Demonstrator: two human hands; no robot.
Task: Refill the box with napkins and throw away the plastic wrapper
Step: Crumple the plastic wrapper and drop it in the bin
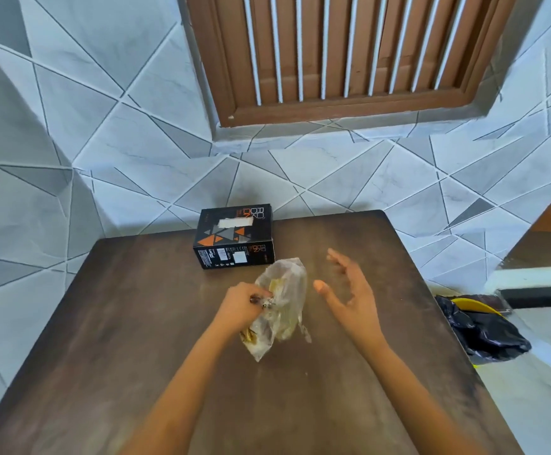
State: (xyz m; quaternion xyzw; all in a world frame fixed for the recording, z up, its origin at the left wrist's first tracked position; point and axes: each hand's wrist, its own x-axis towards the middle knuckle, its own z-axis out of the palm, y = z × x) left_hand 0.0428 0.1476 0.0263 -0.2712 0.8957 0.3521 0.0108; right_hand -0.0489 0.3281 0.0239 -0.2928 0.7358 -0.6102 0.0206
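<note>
A black napkin box with orange and grey triangles stands at the far side of the brown table, white napkin showing in its top slot. My left hand is shut on a crumpled clear plastic wrapper, held just above the table in front of the box. My right hand hovers open to the right of the wrapper, fingers spread, not touching it.
A yellow bin lined with a black bag sits on the floor beside the table's right edge. Tiled wall and a brown barred window lie behind the table. A white ledge is at the far right.
</note>
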